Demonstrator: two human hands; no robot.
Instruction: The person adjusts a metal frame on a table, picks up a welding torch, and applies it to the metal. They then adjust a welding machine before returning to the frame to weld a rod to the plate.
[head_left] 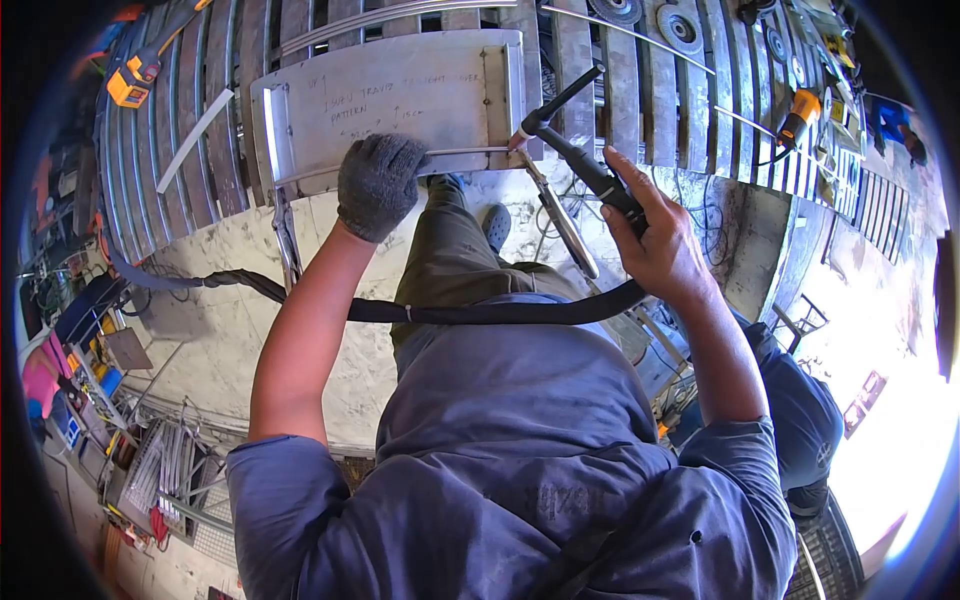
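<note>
My left hand (382,185), in a grey knit glove, is closed at the front edge of a metal panel (420,90) with handwriting on it. From its fingers a thin filler rod (468,152) runs right along that edge. My bare right hand (655,235) grips a black TIG welding torch (590,170), whose pink nozzle (519,138) is at the panel's front right corner, close to the rod's end. Locking pliers (565,230) clamp that corner, and a second clamp (286,240) hangs from the left one. The torch's sleeved cable (480,313) crosses in front of my belly.
The panel lies on a slatted metal table (205,130). On the table are a yellow tape measure (132,82), a loose metal strip (195,140), grinding discs (680,28) and an orange-black power tool (798,118). At right behind me is another person's dark clothing (800,410).
</note>
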